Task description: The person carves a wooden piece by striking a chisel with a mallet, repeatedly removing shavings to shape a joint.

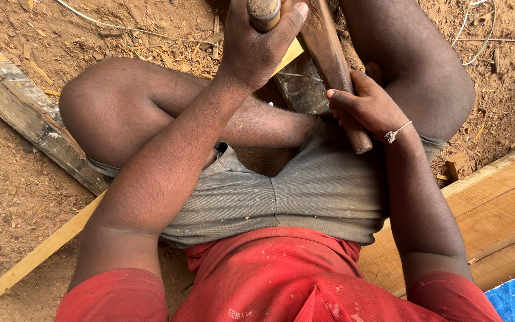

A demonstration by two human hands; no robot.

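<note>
Sitting cross-legged, both arms reaching forward over the lap. Left hand (260, 45) is gripping tight, fingers fully wrapped, thumb pressing along the side. Right hand (368, 107) is curling closed lower down, wrist bending inward a bit.

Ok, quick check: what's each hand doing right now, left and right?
Left hand: closed around a round wooden handle, top out of view.
Right hand: closed around a reddish-brown wooden shaft near its lower end.
</note>
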